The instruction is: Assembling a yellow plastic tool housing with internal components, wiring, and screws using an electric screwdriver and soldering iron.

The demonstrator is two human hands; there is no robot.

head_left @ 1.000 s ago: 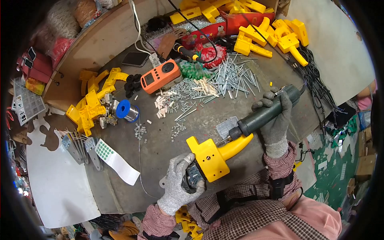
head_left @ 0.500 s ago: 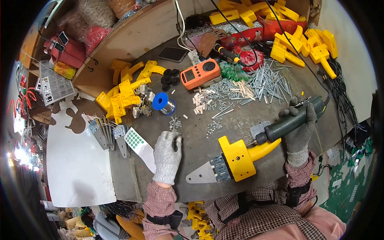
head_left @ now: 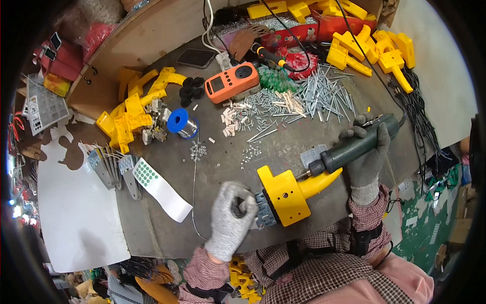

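Observation:
My right hand [head_left: 368, 169], in a grey glove, grips a dark green electric screwdriver [head_left: 357, 148]. Its bit points left toward the yellow plastic housing [head_left: 284, 195], whose curved handle lies just below the tool. Out of the housing's left side comes a bluish-grey printed plate [head_left: 266, 210]. My left hand [head_left: 230, 220], gloved too, hovers at that plate with its fingers curled and pinched together; whatever is between them is hidden. It covers most of the pointed metal plate. Behind it lies a small heap of nuts [head_left: 198, 151], with loose small screws [head_left: 249, 154] to its right.
A blue spool of solder wire [head_left: 181, 122] stands behind the nuts, near an orange meter [head_left: 232, 82]. Long screws [head_left: 329, 96] heap up at the back. Yellow housings lie at back left [head_left: 134, 114] and back right [head_left: 354, 50]. A dotted sticker sheet [head_left: 164, 192] lies left.
My left hand has moved from the heap of nuts to the right and nearer, over the pointed plate. The screwdriver stays in my right hand. The whole view has shifted slightly.

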